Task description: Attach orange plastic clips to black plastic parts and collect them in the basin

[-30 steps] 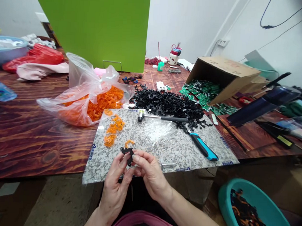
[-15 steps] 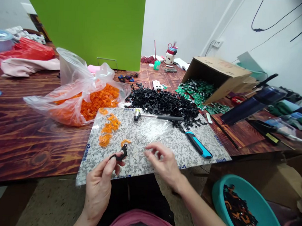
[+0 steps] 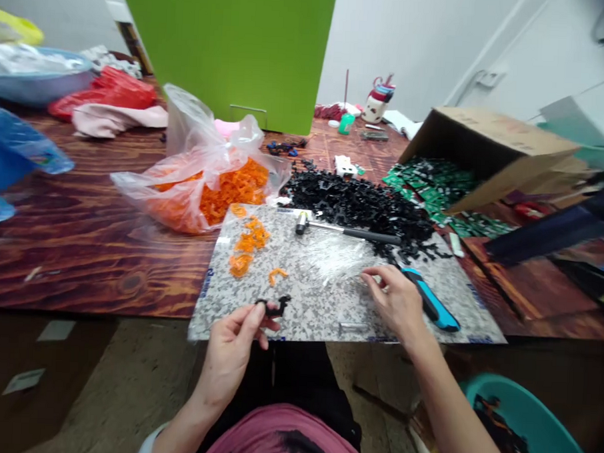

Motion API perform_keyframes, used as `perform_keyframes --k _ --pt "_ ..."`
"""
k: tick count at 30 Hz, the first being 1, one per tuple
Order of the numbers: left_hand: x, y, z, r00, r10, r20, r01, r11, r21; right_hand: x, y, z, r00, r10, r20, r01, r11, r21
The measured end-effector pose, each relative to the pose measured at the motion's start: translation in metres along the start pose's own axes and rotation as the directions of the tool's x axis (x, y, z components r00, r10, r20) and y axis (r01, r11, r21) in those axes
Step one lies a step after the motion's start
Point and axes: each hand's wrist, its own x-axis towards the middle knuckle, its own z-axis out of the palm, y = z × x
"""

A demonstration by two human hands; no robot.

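Observation:
Between the thumb and fingers of my left hand [image 3: 234, 337] is a small curved black plastic part [image 3: 277, 307], held above the near edge of a grey speckled board [image 3: 308, 313]. My right hand [image 3: 397, 301] is over the board, at the right edge of a heap of thin shiny pins [image 3: 331, 254]. Its thumb and forefinger are pinched together, and anything between them is too small to see. A single orange plastic piece [image 3: 278, 275] lies just beyond the black part. Small orange clusters [image 3: 251, 236] rest at the board's left side.
A hammer [image 3: 352, 233] lies before a heap of black parts [image 3: 358, 199]. Blue-handled pliers [image 3: 431, 300] lie right of my right hand. A clear bag of orange parts [image 3: 183, 194] is at left, a carton [image 3: 506, 142] of green pieces at right, a teal basin [image 3: 548, 424] below.
The view has swung left. My right hand has moved away from my left, to the right side of the pin heap. My left hand still holds the black part.

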Motion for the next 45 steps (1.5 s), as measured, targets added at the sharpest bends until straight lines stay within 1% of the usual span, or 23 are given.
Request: perform_keyframes --k 2,3,5,8,9,11,14,18,23,29,34,40,42,45 --pt "-0.001 0.001 0.002 1.000 -0.003 0.010 0.003 1.000 0.005 -0.005 -0.021 -0.003 0.999 -0.008 -0.042 0.014 0.989 0.150" --pt "-0.002 0.001 0.004 1.000 -0.004 0.011 0.004 1.000 0.009 -0.010 -0.035 -0.004 0.999 -0.015 -0.042 0.025 0.970 0.242" --pt "-0.003 0.001 0.007 1.000 -0.005 0.014 0.004 1.000 0.022 -0.021 -0.064 -0.002 0.997 -0.076 0.021 0.062 0.919 0.390" --pt "-0.005 0.000 0.010 0.999 0.041 0.016 -0.042 0.997 0.062 -0.039 -0.101 0.013 0.982 -0.165 0.094 0.091 0.843 0.530" --pt "-0.006 0.000 0.011 0.998 0.066 0.017 -0.067 0.994 0.085 -0.043 -0.109 0.020 0.978 -0.183 0.101 0.097 0.825 0.557" --pt "-0.007 0.000 0.011 0.994 0.107 0.015 -0.108 0.986 0.126 -0.049 -0.117 0.031 0.974 -0.205 0.099 0.111 0.808 0.578" --pt "-0.008 -0.002 0.009 0.994 0.112 0.014 -0.113 0.984 0.138 -0.052 -0.118 0.041 0.975 -0.209 0.081 0.129 0.816 0.564" --pt "-0.009 -0.005 0.008 0.995 0.097 0.013 -0.098 0.988 0.118 -0.054 -0.117 0.042 0.979 -0.189 0.077 0.114 0.817 0.565" --pt "-0.011 -0.004 0.009 0.996 0.090 0.025 -0.092 0.990 0.105 -0.058 -0.119 0.042 0.981 -0.125 0.146 0.020 0.820 0.572" --pt "-0.011 -0.003 0.008 0.993 0.107 0.041 -0.111 0.987 0.117 -0.058 -0.120 0.041 0.971 -0.064 0.231 -0.092 0.789 0.607" --pt "-0.011 -0.005 0.007 0.994 0.097 0.051 -0.102 0.987 0.125 -0.059 -0.120 0.040 0.943 0.008 0.333 -0.240 0.711 0.662" --pt "-0.012 -0.003 0.007 0.991 0.117 0.070 -0.127 0.980 0.154 -0.058 -0.120 0.039 0.868 0.109 0.484 -0.455 0.564 0.689" --pt "-0.012 -0.002 0.007 0.990 0.122 0.075 -0.133 0.979 0.157 -0.057 -0.121 0.039 0.851 0.120 0.512 -0.492 0.522 0.696" --pt "-0.012 0.000 0.008 0.989 0.126 0.082 -0.138 0.978 0.159 -0.056 -0.121 0.039 0.838 0.134 0.528 -0.521 0.482 0.705"
